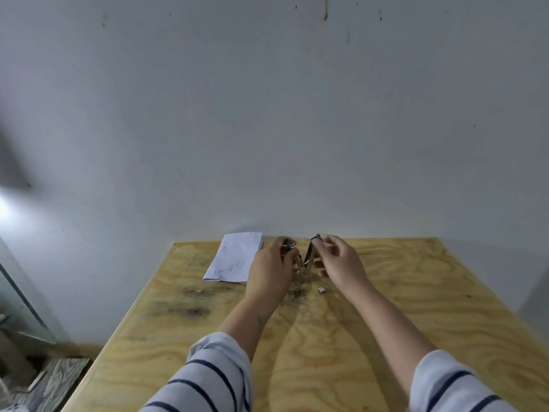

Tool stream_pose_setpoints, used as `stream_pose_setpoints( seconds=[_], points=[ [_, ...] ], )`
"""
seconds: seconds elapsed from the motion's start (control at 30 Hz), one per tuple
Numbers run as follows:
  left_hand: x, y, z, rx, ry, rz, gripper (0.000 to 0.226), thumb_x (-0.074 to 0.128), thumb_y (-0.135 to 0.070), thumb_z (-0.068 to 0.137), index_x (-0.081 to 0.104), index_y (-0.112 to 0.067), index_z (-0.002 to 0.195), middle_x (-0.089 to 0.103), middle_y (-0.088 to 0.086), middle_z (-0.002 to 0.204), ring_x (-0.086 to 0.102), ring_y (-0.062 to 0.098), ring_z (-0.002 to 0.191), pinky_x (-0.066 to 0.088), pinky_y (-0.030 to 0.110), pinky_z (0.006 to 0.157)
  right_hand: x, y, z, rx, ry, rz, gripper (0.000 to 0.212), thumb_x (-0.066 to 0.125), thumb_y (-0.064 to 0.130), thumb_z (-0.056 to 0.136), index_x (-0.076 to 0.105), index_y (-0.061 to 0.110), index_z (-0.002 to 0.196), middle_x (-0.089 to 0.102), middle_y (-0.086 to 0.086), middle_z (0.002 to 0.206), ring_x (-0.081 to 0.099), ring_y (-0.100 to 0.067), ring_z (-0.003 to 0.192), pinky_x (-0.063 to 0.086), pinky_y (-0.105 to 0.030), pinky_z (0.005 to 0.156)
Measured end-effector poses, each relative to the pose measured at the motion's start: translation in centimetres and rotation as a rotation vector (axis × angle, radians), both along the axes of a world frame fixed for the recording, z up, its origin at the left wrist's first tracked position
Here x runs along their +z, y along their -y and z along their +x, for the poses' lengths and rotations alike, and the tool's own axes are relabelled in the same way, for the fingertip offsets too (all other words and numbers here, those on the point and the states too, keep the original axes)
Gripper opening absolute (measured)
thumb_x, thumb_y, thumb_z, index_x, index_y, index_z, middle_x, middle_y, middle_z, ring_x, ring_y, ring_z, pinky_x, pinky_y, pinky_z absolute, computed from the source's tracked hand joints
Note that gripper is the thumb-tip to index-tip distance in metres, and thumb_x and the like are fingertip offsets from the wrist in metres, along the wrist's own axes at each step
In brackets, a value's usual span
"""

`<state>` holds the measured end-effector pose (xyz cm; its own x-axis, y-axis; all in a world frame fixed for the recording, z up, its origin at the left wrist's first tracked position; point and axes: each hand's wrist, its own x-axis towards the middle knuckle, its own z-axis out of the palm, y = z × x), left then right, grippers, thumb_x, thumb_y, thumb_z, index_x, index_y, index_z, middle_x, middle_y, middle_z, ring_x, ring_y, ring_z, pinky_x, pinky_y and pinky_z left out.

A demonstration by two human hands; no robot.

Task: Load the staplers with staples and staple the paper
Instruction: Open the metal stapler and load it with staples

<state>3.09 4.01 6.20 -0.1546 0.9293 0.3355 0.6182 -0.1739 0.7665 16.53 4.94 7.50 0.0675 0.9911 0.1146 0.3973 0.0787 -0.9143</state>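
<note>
plywood table, stapler (opened) between both grips

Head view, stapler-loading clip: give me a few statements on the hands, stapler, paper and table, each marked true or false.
1. The green-and-metal stapler is swung open in a V between the two hands. True.
2. The white folded sheet of paper lies to the right of the right hand. False: it lies left of the left hand, near the table's far edge.
3. A small silver strip of staples lies loose on the plywood table. True.
4. The left hand rests flat and empty on the table. False: it grips one end of the stapler.
5. The paper is clamped in the stapler. False: it lies apart from it.
</note>
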Motion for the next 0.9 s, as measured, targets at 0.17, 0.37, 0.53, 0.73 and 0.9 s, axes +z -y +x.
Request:
stream_pose_setpoints(
  seconds=[0.17, 0.37, 0.53, 0.73, 0.9],
  points=[
    [-0.4, 0.4, -0.4, -0.003, 0.091, -0.004, 0.016, 0.049, -0.020, 0.097, 0.057, -0.019, 0.110, 0.072, 0.003, 0.088, 0.066, 0.021, 0.076, 0.054, 0.038, 0.072, 0.1, 0.7, 0.2, -0.096, -0.181, -0.062, 0.024, 0.049, 0.028, 0.095, 0.064, 0.011, 0.087, 0.072, -0.012, 0.071, 0.071, -0.027, 0.066, 0.059, -0.050, 0.074],
    [-1.1, 0.5, -1.5, 0.133, 0.537, -0.116, 0.020, 0.041, -0.024, 0.100, 0.050, -0.014, 0.115, 0.070, 0.001, 0.103, 0.065, 0.018, 0.085, 0.049, 0.029, 0.065, 0.3, 1.4, 0.9, -0.067, -0.566, -0.302, 0.018, 0.044, 0.006, 0.092, 0.062, 0.004, 0.089, 0.069, -0.018, 0.072, 0.067, -0.024, 0.053, 0.056, -0.031, 0.049],
    [0.1, 0.5, -1.7, 0.211, 0.694, -0.142, 0.028, 0.030, -0.018, 0.101, 0.056, -0.016, 0.091, 0.068, -0.003, 0.100, 0.052, 0.012, 0.063, 0.037, 0.027, 0.056, 0.0, 1.7, 1.3, 0.235, -0.343, -0.500, 0.019, 0.041, 0.006, 0.089, 0.060, 0.004, 0.085, 0.063, -0.011, 0.069, 0.058, -0.016, 0.050, 0.039, -0.024, 0.041],
    [0.5, 0.7, -1.4, 0.131, 0.828, -0.301, 0.025, 0.031, -0.021, 0.103, 0.050, -0.008, 0.111, 0.058, -0.001, 0.080, 0.049, 0.013, 0.057, 0.042, 0.026, 0.050, 0.0, 2.4, 0.0, 0.392, 0.090, -0.384, 0.011, 0.054, 0.005, 0.089, 0.061, 0.014, 0.089, 0.068, 0.001, 0.075, 0.055, -0.009, 0.059, 0.037, -0.020, 0.050],
    [0.5, 1.0, -0.9, 0.018, 0.564, -0.375, 0.019, 0.036, -0.025, 0.102, 0.048, -0.010, 0.104, 0.059, -0.001, 0.076, 0.044, 0.010, 0.041, 0.033, 0.020, 0.041, 0.4, 1.8, -1.0, 0.194, 0.025, -0.171, 0.014, 0.055, 0.017, 0.093, 0.066, 0.011, 0.099, 0.069, -0.002, 0.083, 0.056, -0.009, 0.059, 0.041, -0.016, 0.048]
  ],
)
